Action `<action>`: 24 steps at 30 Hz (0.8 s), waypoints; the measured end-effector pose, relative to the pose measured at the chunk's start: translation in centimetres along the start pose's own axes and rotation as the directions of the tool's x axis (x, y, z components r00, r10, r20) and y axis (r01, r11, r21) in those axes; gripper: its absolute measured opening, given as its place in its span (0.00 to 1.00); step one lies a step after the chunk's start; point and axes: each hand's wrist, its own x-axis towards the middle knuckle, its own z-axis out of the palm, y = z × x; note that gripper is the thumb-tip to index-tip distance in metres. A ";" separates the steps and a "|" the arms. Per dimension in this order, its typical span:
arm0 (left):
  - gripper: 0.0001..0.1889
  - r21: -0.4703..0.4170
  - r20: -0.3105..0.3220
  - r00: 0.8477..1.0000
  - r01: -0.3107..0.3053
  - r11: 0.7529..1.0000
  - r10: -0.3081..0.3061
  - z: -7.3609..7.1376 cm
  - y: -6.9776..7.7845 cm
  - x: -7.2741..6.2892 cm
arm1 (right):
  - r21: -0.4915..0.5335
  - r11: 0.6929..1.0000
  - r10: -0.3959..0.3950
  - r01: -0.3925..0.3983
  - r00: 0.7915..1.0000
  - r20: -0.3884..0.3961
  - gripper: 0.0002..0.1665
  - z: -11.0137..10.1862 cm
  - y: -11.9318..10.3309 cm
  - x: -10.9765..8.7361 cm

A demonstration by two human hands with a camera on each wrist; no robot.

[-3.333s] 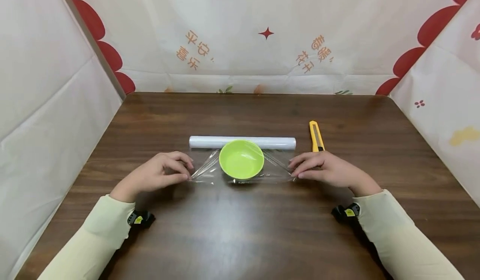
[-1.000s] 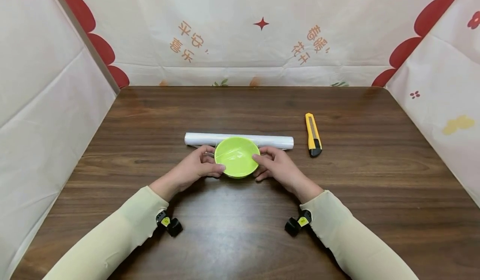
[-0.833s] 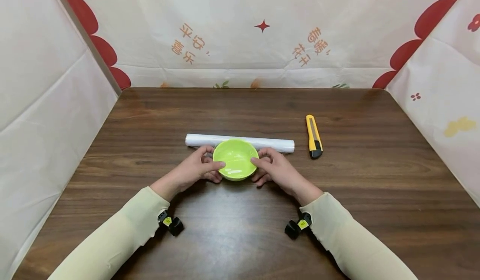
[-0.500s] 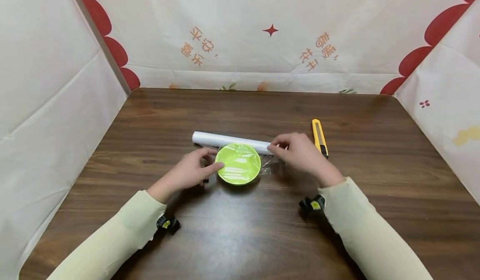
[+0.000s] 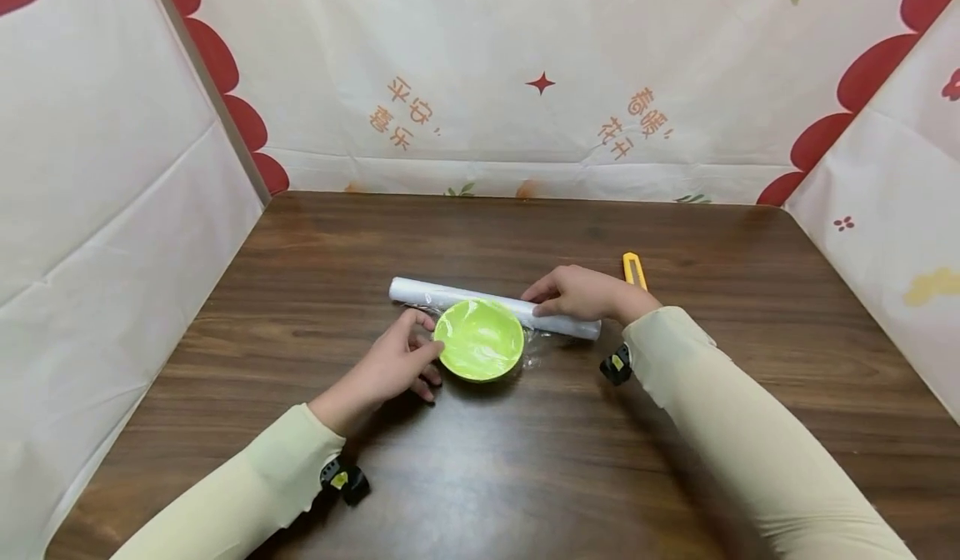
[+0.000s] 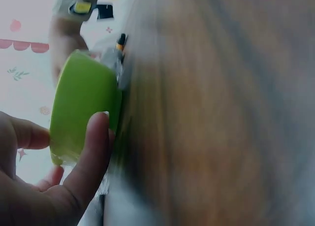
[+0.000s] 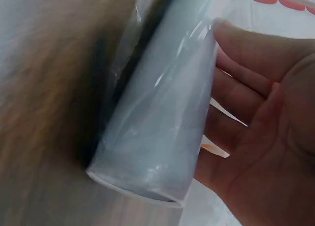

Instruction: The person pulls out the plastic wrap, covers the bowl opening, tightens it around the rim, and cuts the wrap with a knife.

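Note:
A lime-green bowl point(image 5: 480, 343) stands in the middle of the table with clear cling film stretched over its mouth. My left hand point(image 5: 393, 360) holds the bowl's left side, thumb at the rim in the head view; in the left wrist view the fingers point(image 6: 96, 142) lie along its wall. Behind the bowl, slanting down to the right, lies a white roll of cling film point(image 5: 427, 292). My right hand point(image 5: 581, 293) grips this roll right of the bowl, with thumb and fingers along its side in the right wrist view. Loose film point(image 5: 534, 347) spreads beside the bowl.
A yellow utility knife point(image 5: 633, 270) lies behind the right wrist, its lower part hidden by the arm. The brown wooden table point(image 5: 465, 477) ends at a white printed cloth point(image 5: 480, 60) at the back and sides.
My right hand has let go of the bowl and moved right and back onto the roll. The roll has turned, its right end nearer me. My left hand stays at the bowl.

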 end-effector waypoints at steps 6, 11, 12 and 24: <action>0.14 0.156 -0.039 0.999 -0.002 0.988 0.008 -2.0 0.7 2.2 | 0.046 0.998 0.043 -0.039 0.996 -0.082 0.20 0.8 0.9 -1.8; 0.15 0.307 -0.027 1.000 -0.007 0.952 0.016 -3.6 1.5 5.2 | 0.295 0.950 0.156 -0.105 0.976 -0.155 0.29 2.8 0.5 -3.6; 0.15 0.328 -0.017 1.000 -0.012 0.945 0.019 -3.9 1.6 5.9 | 0.331 0.938 0.171 -0.106 0.970 -0.175 0.30 3.4 0.2 -3.9; 0.19 0.430 0.018 0.994 -0.108 0.897 0.112 -5.2 2.0 9.9 | 0.098 0.985 0.169 -0.142 0.902 -0.398 0.22 8.0 -4.1 -4.3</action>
